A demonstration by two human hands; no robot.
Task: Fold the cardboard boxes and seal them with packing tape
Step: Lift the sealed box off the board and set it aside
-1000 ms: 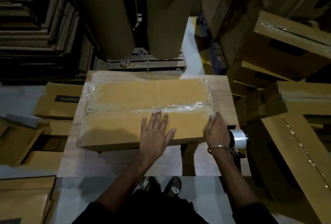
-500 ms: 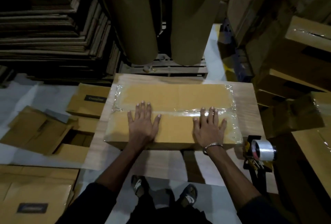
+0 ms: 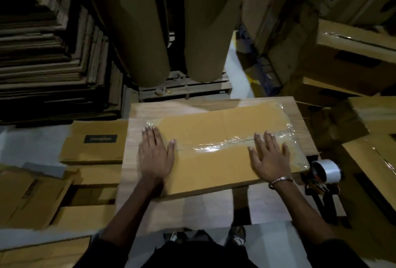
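Observation:
A flat brown cardboard box lies on the wooden table, with a strip of clear packing tape along its middle seam and over both ends. My left hand lies flat, fingers spread, on the box's left end. My right hand lies flat near the right end, fingertips on the tape. A tape dispenser with a clear roll sits at the table's right edge, just right of my right wrist.
Flattened boxes lie on the floor at left, with tall stacks of cardboard sheets behind. Two big brown paper rolls stand on a pallet beyond the table. Sealed and large boxes crowd the right side.
Both hands have slid outward along the box: the left hand went from the middle to the left end, the right hand from the right edge onto the tape. The box now sits slightly turned.

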